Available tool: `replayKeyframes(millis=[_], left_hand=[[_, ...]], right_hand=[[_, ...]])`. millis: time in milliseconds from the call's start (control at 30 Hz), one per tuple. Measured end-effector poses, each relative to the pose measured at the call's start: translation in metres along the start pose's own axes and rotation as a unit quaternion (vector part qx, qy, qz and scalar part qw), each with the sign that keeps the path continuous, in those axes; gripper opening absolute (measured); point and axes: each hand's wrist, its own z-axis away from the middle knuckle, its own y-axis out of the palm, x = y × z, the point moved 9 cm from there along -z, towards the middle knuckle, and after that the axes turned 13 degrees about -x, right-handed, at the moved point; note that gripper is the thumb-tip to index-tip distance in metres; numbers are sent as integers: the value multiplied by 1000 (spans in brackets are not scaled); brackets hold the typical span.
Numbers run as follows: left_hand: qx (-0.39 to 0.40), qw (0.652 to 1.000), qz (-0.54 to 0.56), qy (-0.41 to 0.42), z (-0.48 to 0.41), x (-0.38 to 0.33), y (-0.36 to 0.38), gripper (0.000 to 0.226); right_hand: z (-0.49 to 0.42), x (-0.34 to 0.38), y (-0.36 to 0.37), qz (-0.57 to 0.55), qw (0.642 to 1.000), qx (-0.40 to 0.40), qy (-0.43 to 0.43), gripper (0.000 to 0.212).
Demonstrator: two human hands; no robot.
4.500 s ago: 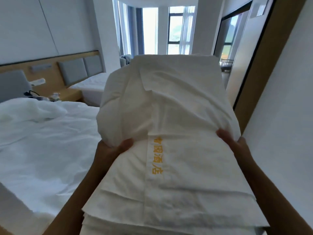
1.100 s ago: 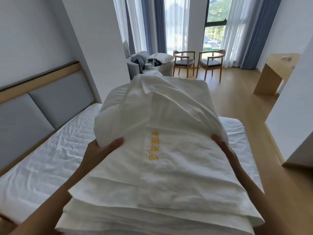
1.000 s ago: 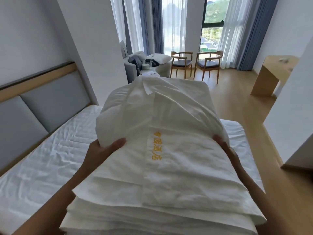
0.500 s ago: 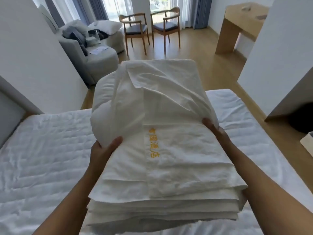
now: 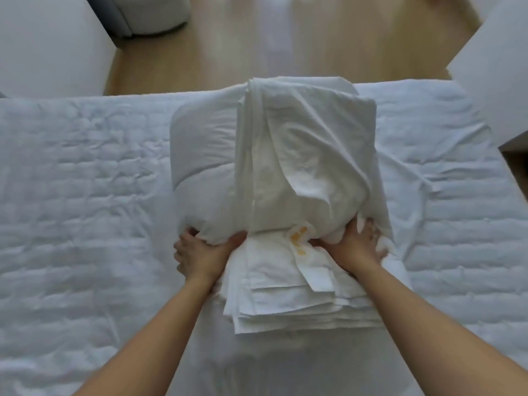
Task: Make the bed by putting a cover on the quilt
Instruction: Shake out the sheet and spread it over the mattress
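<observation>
White quilted cloth covers the mattress (image 5: pixel 85 195), which fills my view from 9 o'clock to 3 o'clock. At 10 o'clock stands a white wall (image 5: pixel 48 44), and at 11 o'clock I see the lower part of a grey armchair (image 5: pixel 148 12) on the wooden floor (image 5: pixel 285 38).

The left hand (image 5: pixel 200 252) lies a little toward 7 o'clock from the centre. It grips the near lower corner of the quilt (image 5: pixel 205 155), with the thumb on top and the fingers curled under the edge. The quilt is folded into a thick, puffy bundle and rests on the middle of the mattress.

Touching its right side is the cover (image 5: pixel 308 138), a folded white sheet. Its upper part lies loose and wrinkled over the bundle, and its flat layers are stacked toward 6 o'clock between my two forearms. Yellow lettering (image 5: pixel 298 241) shows on it, crumpled, between the hands.

The right hand (image 5: pixel 354 247), toward 5 o'clock from the centre, holds the cover. Its fingers are sunk in the folds and the cloth bunches around them, so I cannot see the fingertips well.

At 2 o'clock a second white wall (image 5: pixel 500 67) cuts the corner.
</observation>
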Motion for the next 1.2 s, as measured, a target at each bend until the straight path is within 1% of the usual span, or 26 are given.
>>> replayKeyframes(millis=[67, 133, 167, 200, 233, 300, 333, 367, 433, 500, 600, 633, 667, 733, 867, 967, 1033, 1100, 1133, 1167, 1200], left_hand=[[-79, 991, 7, 107, 6, -39, -25, 119], [-128, 959, 74, 241, 13, -94, -47, 100], [-126, 942, 109, 291, 15, -123, -53, 90], [-93, 932, 137, 323, 16, -152, -53, 86], [-34, 932, 156, 326, 14, -178, -48, 88], [105, 945, 167, 260, 6, -214, -22, 103], [139, 948, 160, 236, 2, -226, -11, 108], [135, 948, 153, 243, -1, -239, -7, 113], [103, 938, 137, 302, 2, -262, -4, 114], [97, 917, 107, 372, 20, -280, 7, 97], [100, 869, 0, 484, 68, -281, 35, 64], [100, 862, -22, 497, 78, -275, 42, 57], [102, 862, -28, 495, 83, -269, 48, 53], [108, 865, -12, 489, 86, -264, 49, 48], [179, 832, 16, 525, 113, -258, 46, 42], [209, 834, 29, 509, 133, -242, 41, 34], [187, 838, 36, 511, 143, -235, 34, 31], [121, 837, 40, 532, 151, -232, 18, 29], [63, 829, 47, 553, 152, -235, 3, 33], [-11, 819, 42, 573, 149, -241, -14, 43], [-79, 812, 21, 577, 142, -248, -30, 60]], right_hand=[[0, -1, -8, 7, 1000, 3, 10, 144], [1, -1, -11, 7, 1000, 2, 11, 145], [3, 0, -12, 8, 1000, -1, 9, 145], [5, -1, -12, 12, 1000, -3, 7, 146], [7, -1, -11, 15, 1000, -4, 5, 146], [9, -3, -11, 13, 1000, -6, 4, 147], [10, -4, -11, 8, 1000, -7, 4, 147], [11, -4, -11, 3, 1000, -10, 3, 148], [12, -5, -12, -6, 1000, -16, -1, 149], [12, -6, -11, -17, 1000, -20, -3, 150], [13, -10, -9, -21, 999, -30, 1, 150], [13, -12, -8, -21, 999, -34, 1, 149], [14, -13, -8, -22, 999, -36, 1, 149], [16, -14, -7, -23, 999, -43, 2, 148], [24, -14, -12, -22, 998, -54, 6, 151], [30, -11, -16, -24, 998, -55, 10, 151], [37, -10, -18, -21, 998, -57, 10, 148], [45, -8, -24, -29, 997, -69, 8, 144], [49, -7, -27, -40, 996, -77, 7, 141], [54, -6, -30, -51, 995, -86, 4, 138], [59, -5, -32, -59, 994, -94, 0, 134]])
